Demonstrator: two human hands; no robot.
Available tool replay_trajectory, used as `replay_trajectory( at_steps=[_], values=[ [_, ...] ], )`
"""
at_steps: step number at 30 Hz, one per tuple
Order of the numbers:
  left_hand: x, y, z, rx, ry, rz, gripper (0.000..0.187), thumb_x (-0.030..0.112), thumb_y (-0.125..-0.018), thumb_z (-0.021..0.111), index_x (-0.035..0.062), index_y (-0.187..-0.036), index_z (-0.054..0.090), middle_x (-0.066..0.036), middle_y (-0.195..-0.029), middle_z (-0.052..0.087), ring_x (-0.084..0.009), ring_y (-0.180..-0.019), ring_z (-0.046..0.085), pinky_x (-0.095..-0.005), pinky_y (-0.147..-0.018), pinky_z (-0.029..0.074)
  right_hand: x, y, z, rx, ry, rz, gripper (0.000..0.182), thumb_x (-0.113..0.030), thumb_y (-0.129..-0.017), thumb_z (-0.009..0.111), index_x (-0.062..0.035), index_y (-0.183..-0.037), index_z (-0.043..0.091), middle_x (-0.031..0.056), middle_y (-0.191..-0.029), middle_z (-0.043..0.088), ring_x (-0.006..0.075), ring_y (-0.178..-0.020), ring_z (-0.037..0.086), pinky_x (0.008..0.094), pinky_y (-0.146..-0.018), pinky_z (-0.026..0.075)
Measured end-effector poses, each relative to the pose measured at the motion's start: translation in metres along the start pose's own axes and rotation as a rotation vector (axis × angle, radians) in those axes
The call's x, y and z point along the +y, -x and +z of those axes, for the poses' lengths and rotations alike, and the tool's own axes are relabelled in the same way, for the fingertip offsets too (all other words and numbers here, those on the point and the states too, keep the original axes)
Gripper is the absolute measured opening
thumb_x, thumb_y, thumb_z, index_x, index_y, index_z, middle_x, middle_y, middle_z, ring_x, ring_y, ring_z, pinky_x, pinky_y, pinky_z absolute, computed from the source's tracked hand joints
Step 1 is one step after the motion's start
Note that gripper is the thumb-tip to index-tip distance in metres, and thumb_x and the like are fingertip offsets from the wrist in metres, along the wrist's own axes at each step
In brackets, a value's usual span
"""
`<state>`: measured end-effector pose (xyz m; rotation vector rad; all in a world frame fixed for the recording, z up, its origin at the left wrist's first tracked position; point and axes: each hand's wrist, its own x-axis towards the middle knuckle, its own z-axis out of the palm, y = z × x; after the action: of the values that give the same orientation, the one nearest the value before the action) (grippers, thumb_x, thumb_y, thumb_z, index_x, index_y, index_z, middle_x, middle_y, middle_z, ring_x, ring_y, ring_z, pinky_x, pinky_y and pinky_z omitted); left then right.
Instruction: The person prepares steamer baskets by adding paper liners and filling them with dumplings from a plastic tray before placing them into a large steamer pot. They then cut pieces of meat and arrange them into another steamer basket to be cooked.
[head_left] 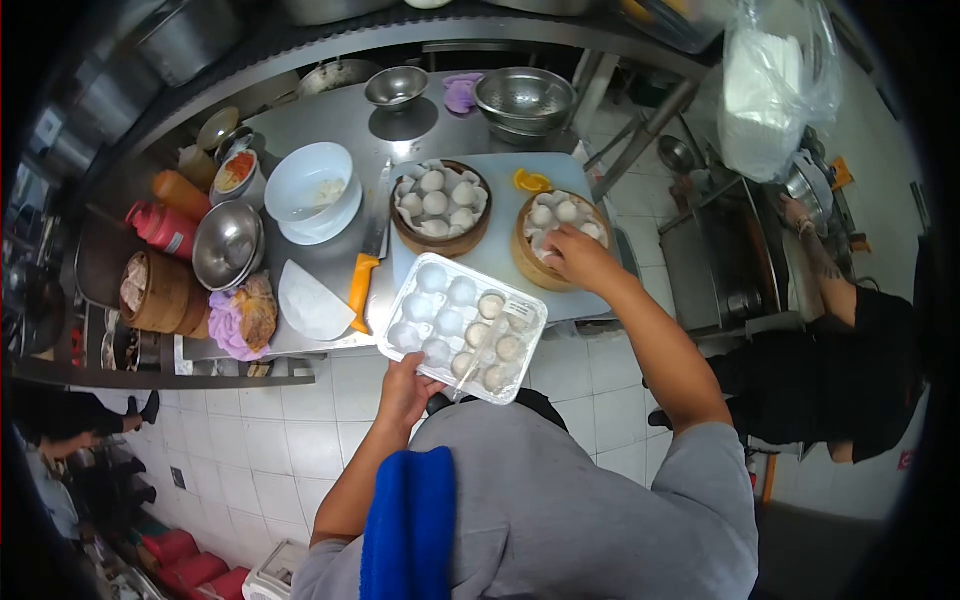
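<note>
My left hand [405, 393] grips the lower left edge of a clear plastic tray [428, 305]. Several round white dumplings [490, 335] sit in the tray's right part; the cups at its left hold none. My right hand [572, 256] reaches into the right bamboo steamer [527, 262], its fingers pressed together at the dumplings inside; what they hold is too hidden to make out. Beside it, a second steamer [440, 243] full of dumplings on white paper stands on the pale blue cutting board [515, 175].
An orange-handled knife [362, 285] lies left of the board, near white paper [312, 302]. White bowls [315, 190], metal bowls [228, 245], a red bottle [162, 230] and a colander [525, 97] stand around. Orange slices [531, 181] lie behind the right steamer. A co-worker [830, 370] is at right.
</note>
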<state>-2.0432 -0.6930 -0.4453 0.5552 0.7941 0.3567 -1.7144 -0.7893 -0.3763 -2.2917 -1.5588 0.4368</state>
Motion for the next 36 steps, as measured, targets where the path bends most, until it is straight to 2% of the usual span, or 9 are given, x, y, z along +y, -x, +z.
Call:
replay_trajectory(
  at_steps=[3, 7, 12, 16, 21, 25, 29, 35, 36],
  values=[
    [-0.003, -0.002, -0.004, -0.009, 0.023, 0.003, 0.05, 0.011, -0.089, 0.043, 0.0003, -0.135, 0.026, -0.021, -0.128, 0.046, -0.0349, -0.107, 0.058, -0.0463, -0.086, 0.055, 0.011, 0.003, 0.001, 0.139, -0.142, -0.056, 0.02, -0.013, -0.079, 0.065, -0.0024, -0.096, 0.062, 0.0131, -0.097, 0.06, 0.0287, -0.088, 0.061, 0.0382, -0.073, 0.05],
    [-0.004, -0.001, -0.004, -0.006, 0.055, 0.04, 0.051, 0.01, -0.088, 0.044, 0.0001, -0.134, 0.025, -0.02, -0.125, 0.048, -0.0344, -0.105, 0.059, -0.0467, -0.087, 0.054, -0.024, 0.001, -0.015, 0.266, -0.161, -0.054, 0.02, -0.01, -0.079, 0.066, -0.0041, -0.098, 0.063, 0.0133, -0.088, 0.063, 0.0264, -0.075, 0.064, 0.0346, -0.067, 0.05],
    [0.001, 0.017, 0.0, 0.077, -0.05, -0.008, 0.049, 0.016, -0.089, 0.047, 0.0009, -0.132, 0.031, -0.018, -0.123, 0.05, -0.0317, -0.101, 0.061, -0.0443, -0.08, 0.055, -0.073, -0.036, 0.03, 0.228, -0.096, -0.168, 0.028, -0.013, -0.08, 0.064, -0.0086, -0.107, 0.057, 0.0118, -0.08, 0.065, 0.0302, -0.076, 0.064, 0.0377, -0.067, 0.051],
    [0.002, 0.026, -0.018, 0.086, -0.024, -0.142, 0.045, 0.02, -0.088, 0.052, 0.0035, -0.128, 0.041, -0.014, -0.115, 0.056, -0.0278, -0.097, 0.061, -0.039, -0.077, 0.052, -0.081, -0.061, 0.062, 0.151, 0.099, -0.062, 0.028, -0.017, -0.081, 0.064, -0.0112, -0.107, 0.056, 0.014, -0.081, 0.066, 0.0349, -0.078, 0.064, 0.0435, -0.067, 0.051],
    [-0.001, 0.031, -0.022, 0.041, 0.125, -0.085, 0.04, 0.02, -0.089, 0.053, -0.0021, -0.121, 0.046, -0.015, -0.109, 0.06, -0.0262, -0.095, 0.061, -0.0397, -0.085, 0.05, -0.086, -0.068, 0.061, 0.179, 0.084, -0.063, 0.025, -0.02, -0.081, 0.065, -0.0101, -0.101, 0.055, 0.0169, -0.078, 0.066, 0.037, -0.077, 0.064, 0.0474, -0.065, 0.051],
    [0.002, 0.016, -0.026, -0.007, 0.172, -0.061, 0.039, 0.019, -0.09, 0.05, -0.0007, -0.123, 0.044, -0.017, -0.109, 0.06, -0.0273, -0.093, 0.064, -0.0395, -0.082, 0.053, -0.101, -0.068, 0.033, 0.284, 0.019, -0.068, 0.024, -0.022, -0.078, 0.069, -0.0108, -0.098, 0.059, 0.016, -0.073, 0.065, 0.0358, -0.073, 0.064, 0.0454, -0.062, 0.051],
    [0.027, -0.017, -0.028, -0.037, 0.125, -0.039, 0.033, 0.02, -0.09, 0.055, -0.0004, -0.116, 0.05, -0.015, -0.102, 0.062, -0.0224, -0.088, 0.063, -0.0355, -0.077, 0.054, -0.114, -0.035, -0.029, 0.398, -0.094, -0.065, 0.026, -0.022, -0.076, 0.071, -0.0106, -0.097, 0.062, 0.0151, -0.074, 0.066, 0.0322, -0.072, 0.065, 0.0416, -0.063, 0.051],
    [0.046, -0.014, 0.012, 0.129, 0.139, 0.091, 0.038, 0.025, -0.091, 0.056, 0.001, -0.12, 0.05, -0.011, -0.101, 0.063, -0.0204, -0.088, 0.062, -0.0328, -0.073, 0.054, -0.076, 0.059, -0.112, 0.416, -0.03, 0.063, 0.026, -0.019, -0.076, 0.072, -0.0121, -0.1, 0.063, 0.0143, -0.078, 0.067, 0.031, -0.074, 0.066, 0.037, -0.066, 0.051],
    [0.042, 0.002, 0.018, 0.134, -0.056, 0.062, 0.037, 0.026, -0.091, 0.056, 0.0014, -0.118, 0.052, -0.01, -0.099, 0.064, -0.0196, -0.087, 0.063, -0.0317, -0.071, 0.053, -0.063, 0.079, -0.12, 0.414, -0.013, 0.089, 0.027, -0.018, -0.076, 0.072, -0.0121, -0.101, 0.063, 0.0143, -0.079, 0.067, 0.031, -0.074, 0.066, 0.0366, -0.067, 0.051]
  ],
)
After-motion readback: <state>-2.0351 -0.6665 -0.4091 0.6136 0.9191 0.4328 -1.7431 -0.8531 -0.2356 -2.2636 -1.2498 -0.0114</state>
